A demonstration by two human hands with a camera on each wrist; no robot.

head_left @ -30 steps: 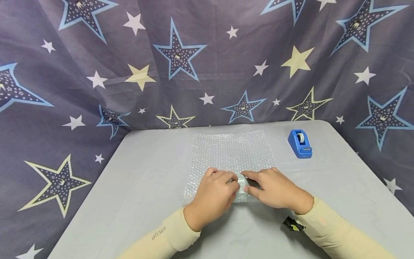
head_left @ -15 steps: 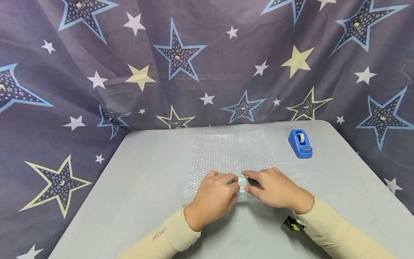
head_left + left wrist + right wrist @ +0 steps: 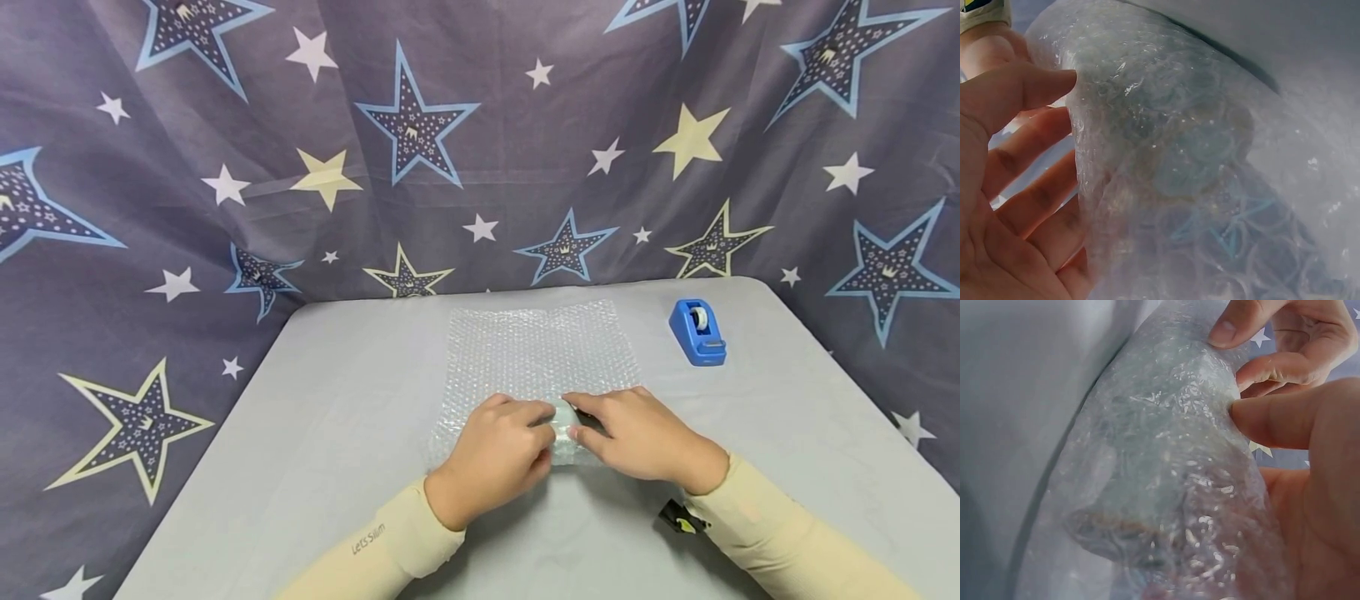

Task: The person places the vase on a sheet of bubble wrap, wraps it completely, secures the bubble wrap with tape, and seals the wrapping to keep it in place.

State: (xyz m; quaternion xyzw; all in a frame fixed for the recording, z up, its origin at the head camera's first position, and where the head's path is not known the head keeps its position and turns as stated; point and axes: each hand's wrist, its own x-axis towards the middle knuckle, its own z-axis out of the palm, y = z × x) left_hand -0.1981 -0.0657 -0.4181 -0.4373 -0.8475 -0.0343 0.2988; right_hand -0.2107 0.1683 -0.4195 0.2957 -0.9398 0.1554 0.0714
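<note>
A sheet of clear bubble wrap (image 3: 540, 350) lies on the table, its near end rolled around a pale green thing (image 3: 564, 421). Through the plastic in the right wrist view, the pale green thing (image 3: 1141, 450) shows a brownish edge at one end; its kind cannot be told. My left hand (image 3: 491, 454) grips the roll's left part, thumb on the near side and fingers behind it. At the right end, my right hand (image 3: 645, 437) holds the roll between thumb and fingers. Both hands hide much of the roll in the head view.
A blue tape dispenser (image 3: 697, 333) with a tape roll stands at the table's back right. Behind and beside the grey table (image 3: 337, 392) hangs a dark curtain (image 3: 480, 167) printed with stars. A small black and green item (image 3: 681, 518) sits at my right wrist.
The roll's near edge has shifted very slightly away from me, and both hands have moved a little with it. Their hold looks the same.
</note>
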